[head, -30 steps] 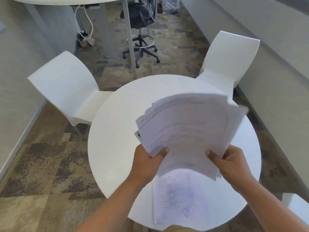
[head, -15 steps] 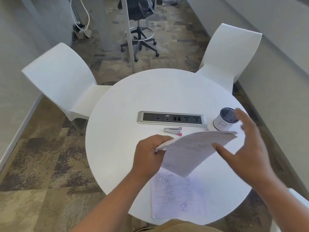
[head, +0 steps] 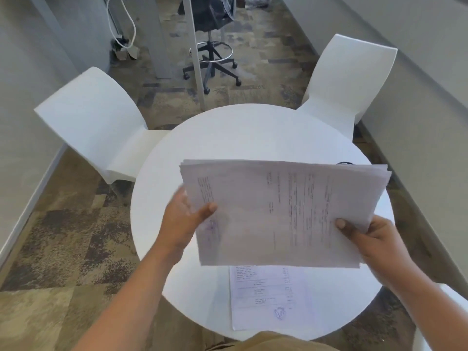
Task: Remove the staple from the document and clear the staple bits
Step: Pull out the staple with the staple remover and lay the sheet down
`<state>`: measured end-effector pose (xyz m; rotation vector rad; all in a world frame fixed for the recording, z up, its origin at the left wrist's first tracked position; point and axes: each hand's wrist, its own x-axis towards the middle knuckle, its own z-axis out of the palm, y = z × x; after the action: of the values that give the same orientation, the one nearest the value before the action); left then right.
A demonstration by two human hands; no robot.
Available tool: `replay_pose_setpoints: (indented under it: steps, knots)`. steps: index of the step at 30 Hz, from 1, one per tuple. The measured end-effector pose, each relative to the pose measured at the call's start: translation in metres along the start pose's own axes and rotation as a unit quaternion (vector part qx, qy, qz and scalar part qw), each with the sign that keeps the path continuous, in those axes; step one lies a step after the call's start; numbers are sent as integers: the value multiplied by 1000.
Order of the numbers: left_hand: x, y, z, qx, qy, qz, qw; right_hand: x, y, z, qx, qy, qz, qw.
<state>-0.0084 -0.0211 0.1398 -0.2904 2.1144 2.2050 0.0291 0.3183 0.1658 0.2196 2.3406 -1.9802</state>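
Note:
A stack of printed pages, the document (head: 283,214), hovers flat above the round white table (head: 248,133), its text turned sideways. My left hand (head: 184,219) grips its left edge, thumb on top. My right hand (head: 367,236) pinches its lower right corner. No staple shows on the stack from here. A single printed sheet (head: 268,297) lies on the table near my body. The stack hides the stapler remover and the table's power strip; only the dark rim of a small cup (head: 344,163) peeks over the top edge.
Two white chairs stand at the far side, one at the left (head: 93,127) and one at the right (head: 347,79). A black office stool (head: 212,54) and a white desk leg (head: 195,51) are beyond. Walls close in on both sides.
The stack was held edge-on by my left hand alone, exposing the table. Now it is spread flat and raised, and my right hand has taken hold of its right corner.

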Motion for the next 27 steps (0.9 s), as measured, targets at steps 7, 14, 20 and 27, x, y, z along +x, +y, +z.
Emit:
replay_pose_setpoints:
  steps: [7,14,20,27]
  knots:
    - [-27,-40,13,62,-26,14,998,-2,41,15,-19,49,39,998]
    - [-43,-78,14,109,-34,-53,992,-8,75,21,-119,9,78,990]
    - [-39,-72,9,108,-35,-58,992,-3,61,17,-189,28,71,979]
    - [-18,-12,-9,324,-164,40,931,9,-1,20,-295,-113,-83,945]
